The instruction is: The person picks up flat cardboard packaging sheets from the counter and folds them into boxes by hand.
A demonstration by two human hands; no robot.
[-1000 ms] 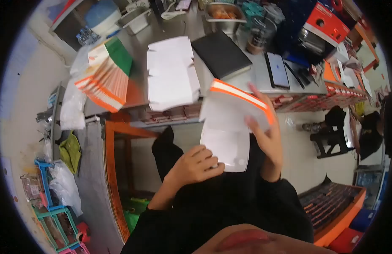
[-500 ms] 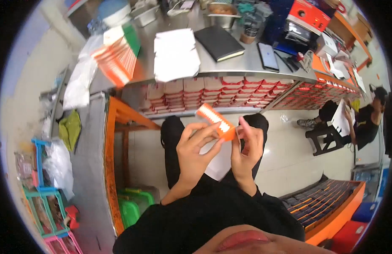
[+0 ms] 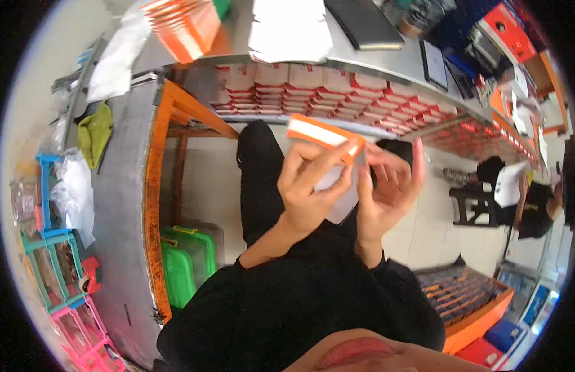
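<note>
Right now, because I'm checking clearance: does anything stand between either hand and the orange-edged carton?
Nothing visible: the left hand holds the carton, and the right hand is close to its end, though contact is unclear.

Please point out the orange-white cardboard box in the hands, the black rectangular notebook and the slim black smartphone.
Orange-white cardboard box (image 3: 317,131), head view: its white band.
Black rectangular notebook (image 3: 365,23), head view: its cover.
Slim black smartphone (image 3: 434,64), head view: its screen.
</note>
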